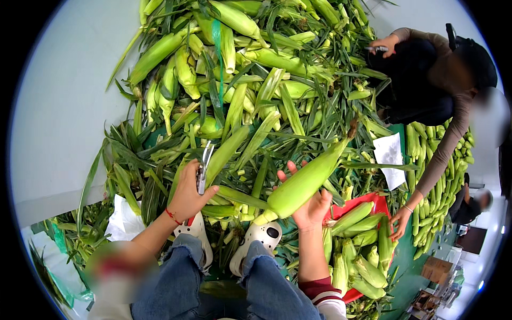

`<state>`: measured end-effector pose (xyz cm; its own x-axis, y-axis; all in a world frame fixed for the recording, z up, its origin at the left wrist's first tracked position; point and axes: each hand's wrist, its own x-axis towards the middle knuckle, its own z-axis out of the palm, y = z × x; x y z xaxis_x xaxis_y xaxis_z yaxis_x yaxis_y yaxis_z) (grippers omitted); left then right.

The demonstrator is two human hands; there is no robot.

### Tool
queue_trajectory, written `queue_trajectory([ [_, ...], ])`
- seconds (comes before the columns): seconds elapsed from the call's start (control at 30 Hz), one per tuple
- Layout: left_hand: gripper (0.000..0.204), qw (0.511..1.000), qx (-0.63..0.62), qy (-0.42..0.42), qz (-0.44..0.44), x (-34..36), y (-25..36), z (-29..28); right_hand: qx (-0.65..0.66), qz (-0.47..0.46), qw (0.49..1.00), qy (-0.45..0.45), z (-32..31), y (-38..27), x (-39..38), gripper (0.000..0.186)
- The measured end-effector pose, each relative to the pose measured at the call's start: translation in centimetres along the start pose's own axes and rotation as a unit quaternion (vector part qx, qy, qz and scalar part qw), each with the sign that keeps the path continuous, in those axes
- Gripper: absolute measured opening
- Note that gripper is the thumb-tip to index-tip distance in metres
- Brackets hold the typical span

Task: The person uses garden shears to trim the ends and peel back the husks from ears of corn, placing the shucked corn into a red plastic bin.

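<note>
My left hand [189, 193] is closed round pruning shears [203, 169] with silver metal parts pointing up and a bit of red handle below the fist. In my right hand [311, 212], palm up, lies a large green ear of corn [304, 184] in its husk. Its cut stalk end points toward my left and its brown silk tip toward the upper right; the fingers show partly behind it. A long husk leaf [242, 198] runs from near the stalk toward my left hand. The shears and the ear are apart.
A big heap of husked-on corn and leaves [234, 21] spreads ahead. At my right stands a red basket [382, 201] of trimmed ears, with a co-worker's hand [400, 221] at its edge. That co-worker's other hand [388, 45] holds a metal tool. More ears [440, 165] lie farther right.
</note>
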<state>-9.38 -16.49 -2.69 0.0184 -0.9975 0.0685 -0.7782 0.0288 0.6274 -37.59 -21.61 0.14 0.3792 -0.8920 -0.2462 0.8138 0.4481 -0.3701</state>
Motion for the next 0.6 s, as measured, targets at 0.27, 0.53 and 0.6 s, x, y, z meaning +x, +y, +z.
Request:
queue_trajectory([
  [0.27,0.044,0.47,-0.754,-0.213,-0.407,-1.2,0.1,1.2,0.204,0.032,0.978,-0.017,-2.2,1.5,0.5,0.069],
  [0.53,0.056,0.503,-0.701,-0.319,-0.392,-2.2,3.0,0.4,-0.035,-0.075,0.991,0.105,-0.1,1.7,1.3,0.053],
  [0.6,0.051,0.427,-0.72,-0.36,-0.412,-2.9,3.3,1.0,-0.039,-0.1,0.984,0.145,0.1,1.7,1.3,0.049],
])
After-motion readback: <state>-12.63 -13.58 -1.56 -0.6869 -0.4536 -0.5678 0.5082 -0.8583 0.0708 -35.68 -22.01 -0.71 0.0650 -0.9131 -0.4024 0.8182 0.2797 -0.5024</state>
